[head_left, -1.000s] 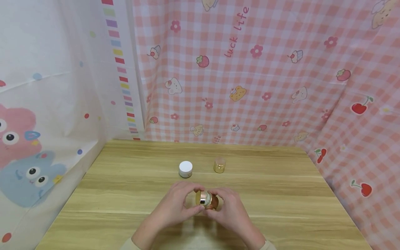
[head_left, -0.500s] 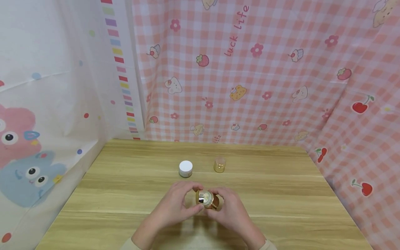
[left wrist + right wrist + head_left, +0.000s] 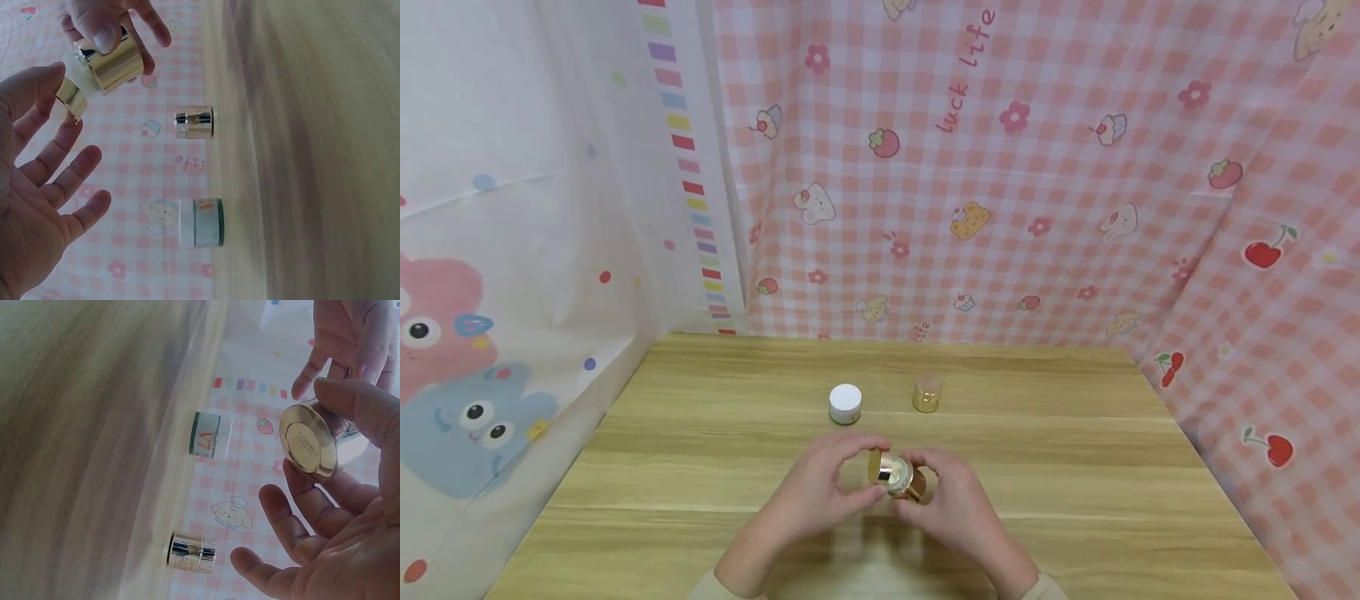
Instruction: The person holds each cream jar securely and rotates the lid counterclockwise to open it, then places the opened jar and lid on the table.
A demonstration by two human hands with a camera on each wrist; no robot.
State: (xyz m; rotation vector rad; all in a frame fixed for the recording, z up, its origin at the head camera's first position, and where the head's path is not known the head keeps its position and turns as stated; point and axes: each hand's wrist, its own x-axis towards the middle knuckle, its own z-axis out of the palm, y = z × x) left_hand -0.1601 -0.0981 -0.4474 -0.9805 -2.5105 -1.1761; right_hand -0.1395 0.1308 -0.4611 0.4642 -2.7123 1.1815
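Above the table's front half, my left hand [image 3: 816, 483] pinches a gold lid [image 3: 877, 467] between thumb and fingers. My right hand [image 3: 955, 500] holds a small gold cosmetic jar [image 3: 913, 483], its mouth tilted toward the lid. Pale contents show at the jar's mouth. In the left wrist view the lid [image 3: 72, 100] sits at an angle against the jar's whitish neck, a part of it off the rim. Printed characters mark the gold base of the jar [image 3: 307, 440] in the right wrist view. The other fingers of both hands are spread.
On the wooden table [image 3: 700, 433], beyond the hands, stand a white-lidded jar [image 3: 846, 404] and, to its right, a smaller gold jar [image 3: 927, 395]. The white-lidded jar [image 3: 209, 435] bears "V7". A pink checked cloth [image 3: 925, 183] hangs behind the table.
The lid has moved slightly up and tilted away from the jar, exposing more of the jar's mouth and pale contents. My right hand has hardly moved.
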